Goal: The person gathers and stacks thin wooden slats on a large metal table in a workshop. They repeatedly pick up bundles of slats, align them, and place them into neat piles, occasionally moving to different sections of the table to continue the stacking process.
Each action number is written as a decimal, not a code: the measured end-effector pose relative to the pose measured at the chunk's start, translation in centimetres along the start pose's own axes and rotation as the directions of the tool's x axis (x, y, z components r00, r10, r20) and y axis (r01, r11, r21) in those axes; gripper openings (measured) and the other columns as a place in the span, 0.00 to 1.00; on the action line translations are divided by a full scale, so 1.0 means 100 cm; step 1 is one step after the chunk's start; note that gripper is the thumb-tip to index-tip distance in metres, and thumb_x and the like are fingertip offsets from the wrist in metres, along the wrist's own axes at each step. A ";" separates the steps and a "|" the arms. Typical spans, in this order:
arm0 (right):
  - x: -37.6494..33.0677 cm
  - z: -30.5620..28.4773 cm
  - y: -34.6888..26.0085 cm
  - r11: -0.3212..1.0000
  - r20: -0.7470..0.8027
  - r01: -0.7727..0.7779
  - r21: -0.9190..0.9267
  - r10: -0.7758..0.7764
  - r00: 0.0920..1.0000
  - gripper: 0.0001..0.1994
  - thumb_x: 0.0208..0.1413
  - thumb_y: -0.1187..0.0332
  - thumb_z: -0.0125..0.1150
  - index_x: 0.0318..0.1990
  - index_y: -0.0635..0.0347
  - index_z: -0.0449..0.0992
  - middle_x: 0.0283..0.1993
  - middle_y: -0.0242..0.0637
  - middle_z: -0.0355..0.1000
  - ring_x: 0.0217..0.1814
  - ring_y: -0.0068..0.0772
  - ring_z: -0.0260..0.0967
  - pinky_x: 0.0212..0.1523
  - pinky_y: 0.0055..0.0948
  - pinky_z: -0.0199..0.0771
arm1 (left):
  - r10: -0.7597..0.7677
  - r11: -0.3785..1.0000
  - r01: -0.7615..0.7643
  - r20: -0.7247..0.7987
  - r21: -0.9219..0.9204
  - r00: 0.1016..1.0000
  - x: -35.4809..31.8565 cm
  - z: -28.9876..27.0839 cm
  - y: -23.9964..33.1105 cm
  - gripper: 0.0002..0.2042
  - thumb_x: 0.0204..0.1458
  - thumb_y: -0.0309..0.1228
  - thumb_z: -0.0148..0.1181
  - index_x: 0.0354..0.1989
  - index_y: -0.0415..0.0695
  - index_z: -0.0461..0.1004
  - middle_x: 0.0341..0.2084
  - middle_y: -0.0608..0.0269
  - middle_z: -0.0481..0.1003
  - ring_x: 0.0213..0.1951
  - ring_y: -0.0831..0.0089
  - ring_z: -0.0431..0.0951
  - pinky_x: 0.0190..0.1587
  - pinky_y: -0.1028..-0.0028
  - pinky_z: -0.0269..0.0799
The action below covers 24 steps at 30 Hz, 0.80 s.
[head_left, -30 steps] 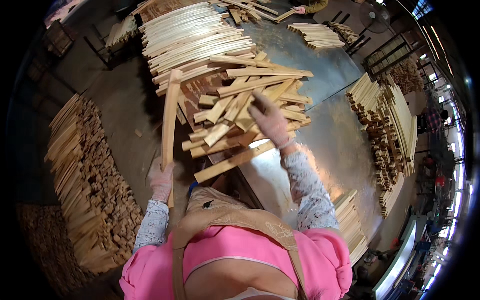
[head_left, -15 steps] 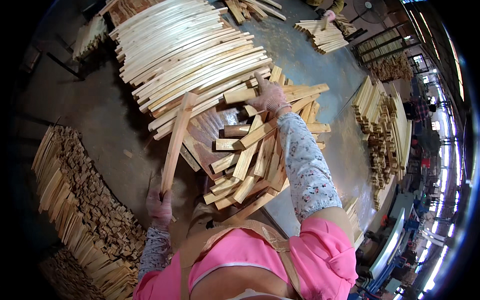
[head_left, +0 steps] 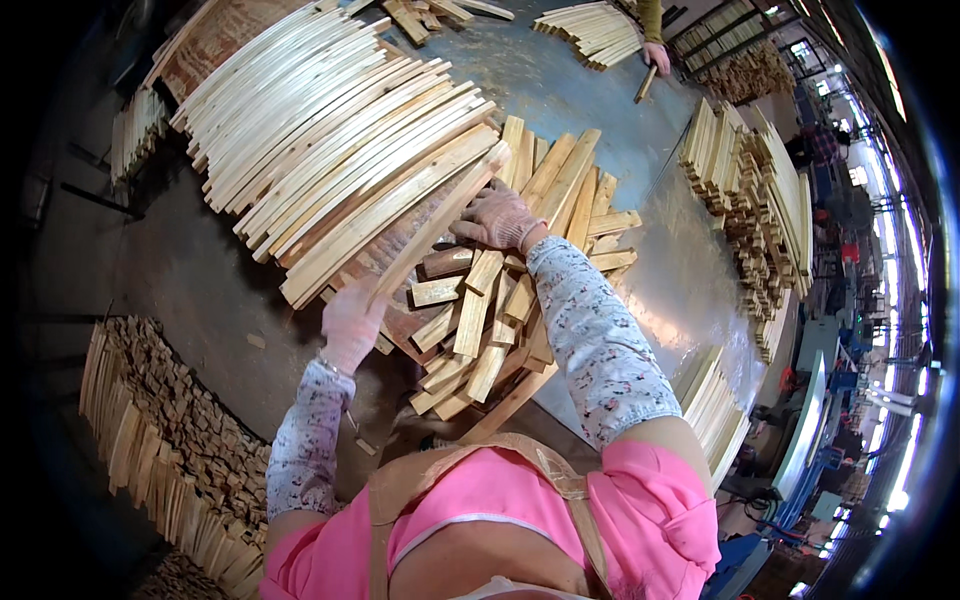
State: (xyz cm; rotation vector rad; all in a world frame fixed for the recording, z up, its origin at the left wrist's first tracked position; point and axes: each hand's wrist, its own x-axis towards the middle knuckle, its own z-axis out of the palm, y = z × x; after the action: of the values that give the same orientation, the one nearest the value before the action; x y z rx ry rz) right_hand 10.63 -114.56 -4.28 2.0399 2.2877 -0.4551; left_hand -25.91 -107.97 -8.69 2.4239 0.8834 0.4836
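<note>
At the near edge of the row (head_left: 330,130), you are holding one wood strip (head_left: 440,228) on a slant, its near end toward you and its far end pointing away to the right. Your left hand (head_left: 352,320) is clamping the near end, fingers wrapping the wood. Your right hand (head_left: 497,215) is resting against the strip's right side toward the far end; whether those fingers are closing on it, you can't tell from here. Hands are sitting well apart along the length, likely to keep the strip level and stop it swinging. The strip is running roughly alongside the row's nearest piece, a bit of brown board (head_left: 400,245) showing between.

The row is lying side by side, ends roughly matching, probably so pieces are keeping together. The pile (head_left: 480,335) is lying crisscross under and beside your right forearm, loose ends poking out toward you; it's crowding the space below your right hand, and a low sleeve could be snagging there.

Around you: the metal table (head_left: 680,290) is stretching right. A stack (head_left: 735,190) is standing on its right side, another short stack (head_left: 715,410) nearer. Far off, a co-worker's hand (head_left: 657,57) is holding a stick (head_left: 646,84) beside a small bundle (head_left: 590,35). Left, a big heap (head_left: 190,420) is sitting low, well apart from the table.
</note>
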 end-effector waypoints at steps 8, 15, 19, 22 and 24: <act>-0.092 0.006 -0.038 0.967 0.021 -0.255 -0.015 0.255 0.967 0.34 0.70 0.35 0.41 0.39 0.51 0.89 0.39 0.41 0.83 0.57 0.47 0.74 0.76 0.54 0.54 | -0.154 0.893 0.002 0.301 0.451 0.941 0.079 0.013 0.002 0.18 0.60 0.46 0.60 0.55 0.54 0.76 0.52 0.61 0.79 0.54 0.55 0.81 0.51 0.56 0.78; -0.130 0.027 -0.048 0.936 0.049 -0.349 -0.047 0.352 0.935 0.26 0.69 0.40 0.47 0.49 0.44 0.88 0.51 0.32 0.84 0.67 0.40 0.70 0.82 0.53 0.42 | 0.335 0.822 -0.348 0.113 0.450 0.936 0.094 0.033 -0.032 0.25 0.56 0.47 0.66 0.62 0.55 0.75 0.65 0.57 0.70 0.69 0.51 0.65 0.67 0.48 0.60; -0.127 0.018 -0.053 0.932 0.106 -0.362 -0.004 0.360 0.927 0.24 0.69 0.42 0.48 0.52 0.44 0.87 0.54 0.31 0.83 0.68 0.40 0.69 0.82 0.54 0.43 | 0.254 0.819 -0.342 0.243 0.461 0.936 0.111 -0.003 -0.030 0.27 0.60 0.54 0.59 0.66 0.61 0.76 0.75 0.53 0.62 0.76 0.50 0.55 0.77 0.47 0.42; -0.128 0.013 -0.054 0.926 0.082 -0.377 0.027 0.374 0.924 0.23 0.68 0.44 0.50 0.53 0.44 0.86 0.53 0.32 0.83 0.66 0.41 0.71 0.81 0.53 0.45 | 0.268 0.814 -0.360 0.255 0.456 0.929 0.118 -0.020 -0.035 0.24 0.63 0.49 0.56 0.66 0.62 0.77 0.75 0.51 0.61 0.76 0.50 0.57 0.78 0.46 0.42; -0.131 0.018 -0.051 0.955 -0.013 -0.293 0.050 0.294 0.956 0.21 0.68 0.44 0.49 0.48 0.41 0.87 0.47 0.34 0.83 0.62 0.41 0.74 0.79 0.56 0.50 | 0.296 0.801 -0.380 0.246 0.463 0.923 0.124 -0.023 -0.048 0.21 0.64 0.45 0.54 0.64 0.61 0.78 0.75 0.50 0.62 0.75 0.50 0.59 0.77 0.47 0.46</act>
State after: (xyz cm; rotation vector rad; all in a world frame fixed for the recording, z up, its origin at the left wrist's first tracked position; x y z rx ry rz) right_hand 7.05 -128.16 -2.12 2.3650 1.9508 -0.4740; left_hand -20.40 -95.66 -7.71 3.0811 0.5450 0.1794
